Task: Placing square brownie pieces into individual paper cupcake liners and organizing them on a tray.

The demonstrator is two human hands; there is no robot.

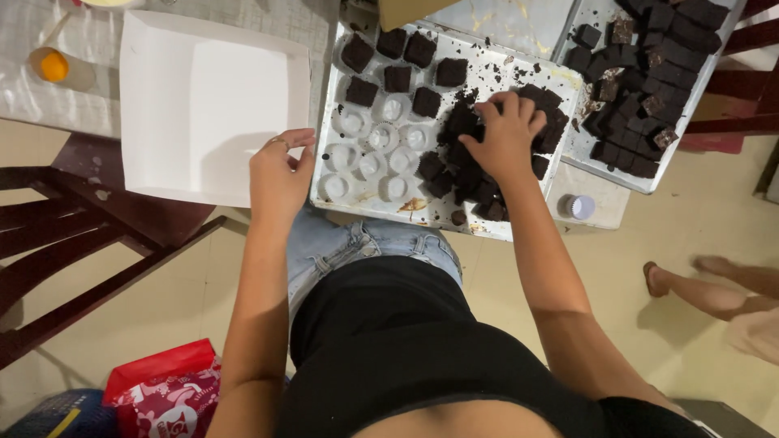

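My right hand [507,134] rests on a heap of dark brownie squares [466,166] on a white tray [487,69], fingers curled over the pieces. Whether it grips one I cannot tell. The tray also carries several white paper cups [381,154], some holding brownie squares [398,65] and some bare. My left hand [280,174] sits at the near right corner of a white cardboard box [207,101], fingers loosely bent on its edge. The box has nothing inside.
A second metal tray [641,77] packed with brownie squares lies at the far right. A white bottle cap [578,207] sits below it. A dark wooden chair [81,235] stands left. Another person's feet [706,284] are on the floor at right. A red bag [166,389] lies lower left.
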